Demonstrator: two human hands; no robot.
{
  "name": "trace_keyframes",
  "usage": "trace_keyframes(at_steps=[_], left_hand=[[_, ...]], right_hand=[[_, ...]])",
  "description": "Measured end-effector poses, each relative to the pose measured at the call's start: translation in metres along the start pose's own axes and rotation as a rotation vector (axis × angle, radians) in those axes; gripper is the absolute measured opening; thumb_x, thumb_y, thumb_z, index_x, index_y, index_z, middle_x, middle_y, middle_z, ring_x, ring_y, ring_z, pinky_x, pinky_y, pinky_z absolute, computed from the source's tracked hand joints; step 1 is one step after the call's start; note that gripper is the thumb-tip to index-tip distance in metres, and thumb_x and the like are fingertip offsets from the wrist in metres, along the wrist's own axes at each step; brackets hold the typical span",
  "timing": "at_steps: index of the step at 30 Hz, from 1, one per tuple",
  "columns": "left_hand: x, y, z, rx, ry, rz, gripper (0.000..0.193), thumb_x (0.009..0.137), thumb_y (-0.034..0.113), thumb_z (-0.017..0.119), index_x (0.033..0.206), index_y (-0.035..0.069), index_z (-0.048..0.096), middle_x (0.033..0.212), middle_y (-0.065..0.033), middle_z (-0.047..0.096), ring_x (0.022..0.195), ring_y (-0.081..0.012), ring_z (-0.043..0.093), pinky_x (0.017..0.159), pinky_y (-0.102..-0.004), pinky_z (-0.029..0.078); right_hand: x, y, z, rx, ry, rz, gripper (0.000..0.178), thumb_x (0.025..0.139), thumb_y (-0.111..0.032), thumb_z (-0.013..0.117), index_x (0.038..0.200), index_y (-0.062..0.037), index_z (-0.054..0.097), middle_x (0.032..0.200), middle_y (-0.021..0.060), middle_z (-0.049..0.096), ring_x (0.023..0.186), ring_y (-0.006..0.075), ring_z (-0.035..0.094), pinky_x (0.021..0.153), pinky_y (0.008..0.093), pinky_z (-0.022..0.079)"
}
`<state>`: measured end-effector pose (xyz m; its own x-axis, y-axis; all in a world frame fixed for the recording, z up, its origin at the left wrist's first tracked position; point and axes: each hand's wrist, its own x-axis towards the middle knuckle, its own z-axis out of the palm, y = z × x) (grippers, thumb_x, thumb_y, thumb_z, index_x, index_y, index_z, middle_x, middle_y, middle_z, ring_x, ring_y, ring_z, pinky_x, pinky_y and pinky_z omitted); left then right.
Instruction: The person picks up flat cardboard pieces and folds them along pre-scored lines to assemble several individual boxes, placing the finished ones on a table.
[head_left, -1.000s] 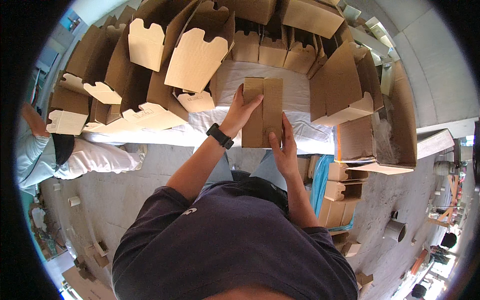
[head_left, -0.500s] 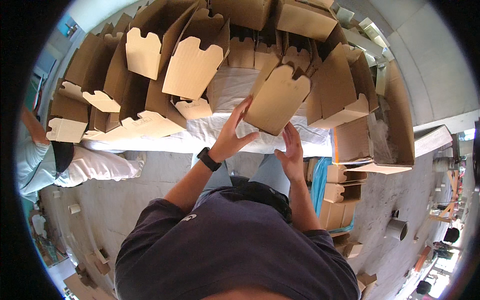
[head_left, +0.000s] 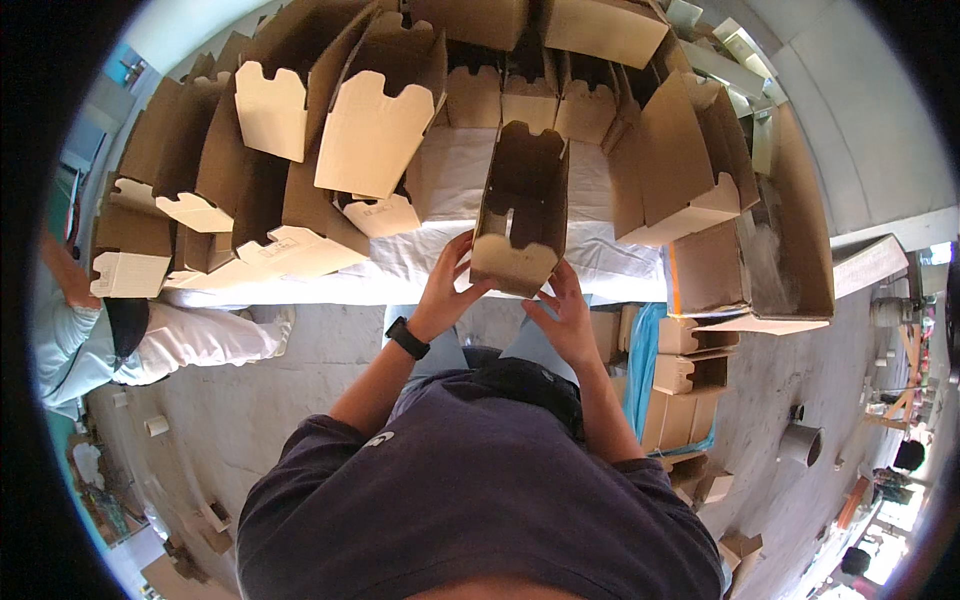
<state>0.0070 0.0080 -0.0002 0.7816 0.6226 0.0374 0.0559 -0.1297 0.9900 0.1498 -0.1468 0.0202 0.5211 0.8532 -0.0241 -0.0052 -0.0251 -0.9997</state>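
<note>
A long open-topped brown cardboard box (head_left: 515, 255) with notched end flaps is between my hands at the near edge of the white-covered table. Its open top faces up, and the inside walls show. My left hand (head_left: 447, 293) grips its near left corner, fingers up along the side and thumb below the front panel. On the near right corner, my right hand (head_left: 563, 315) has its fingers against the side and its thumb near the bottom edge. The fingertips are partly hidden by the box. A dark watch is on my left wrist.
Similar cardboard boxes (head_left: 375, 135) are stacked at left and along the back. More boxes (head_left: 665, 165) stand at right, beside a larger carton (head_left: 790, 250). White cloth (head_left: 460, 180) covers the table. Cartons with blue plastic (head_left: 643, 370) are below at right. Another person (head_left: 110, 330) is at far left.
The box has turned from tilted, with its notched end panel facing me, to lying with its open top up. It has shifted slightly left, and my hands have moved with it.
</note>
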Motion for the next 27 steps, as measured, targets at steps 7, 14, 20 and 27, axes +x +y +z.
trace_keyframes(at_steps=[7,14,20,27], left_hand=[[-0.011,-0.020,0.005,0.047,-0.035,-0.006,0.074,0.079,0.006,0.069,0.141,0.009,0.029,0.139,-0.0133,0.039,0.129,-0.0242,0.039,0.104,-0.0393,0.037],[-0.006,-0.024,0.010,0.031,-0.029,0.023,0.078,0.078,0.006,0.071,0.142,0.011,0.027,0.138,-0.0144,0.040,0.129,-0.0263,0.039,0.101,-0.0417,0.040],[-0.001,-0.050,0.009,0.067,-0.052,-0.005,0.086,0.077,0.013,0.074,0.144,0.007,0.021,0.140,-0.0158,0.035,0.129,-0.0281,0.039,0.100,-0.0416,0.042],[0.003,-0.052,0.007,0.029,-0.069,-0.062,0.089,0.076,0.015,0.076,0.144,0.005,0.018,0.144,-0.0163,0.028,0.130,-0.0297,0.037,0.104,-0.0431,0.038]], right_hand=[[0.004,-0.021,0.006,-0.599,0.248,-0.524,0.091,0.067,-0.006,0.077,0.142,-0.0158,0.027,0.147,0.0196,0.025,0.128,0.0377,0.039,0.093,0.0404,0.048],[0.001,-0.027,0.003,-0.606,0.167,-0.345,0.060,0.071,-0.002,0.075,0.123,-0.0097,0.047,0.141,0.0183,0.038,0.123,0.0350,0.046,0.093,0.0404,0.049],[0.007,-0.014,0.008,-0.656,0.152,-0.396,0.051,0.072,-0.003,0.071,0.118,-0.0086,0.049,0.136,0.0180,0.043,0.112,0.0367,0.055,0.082,0.0397,0.052],[0.015,-0.015,0.009,-0.666,0.140,-0.436,0.052,0.071,0.003,0.071,0.117,-0.0066,0.048,0.135,0.0197,0.044,0.114,0.0375,0.053,0.086,0.0388,0.052]])
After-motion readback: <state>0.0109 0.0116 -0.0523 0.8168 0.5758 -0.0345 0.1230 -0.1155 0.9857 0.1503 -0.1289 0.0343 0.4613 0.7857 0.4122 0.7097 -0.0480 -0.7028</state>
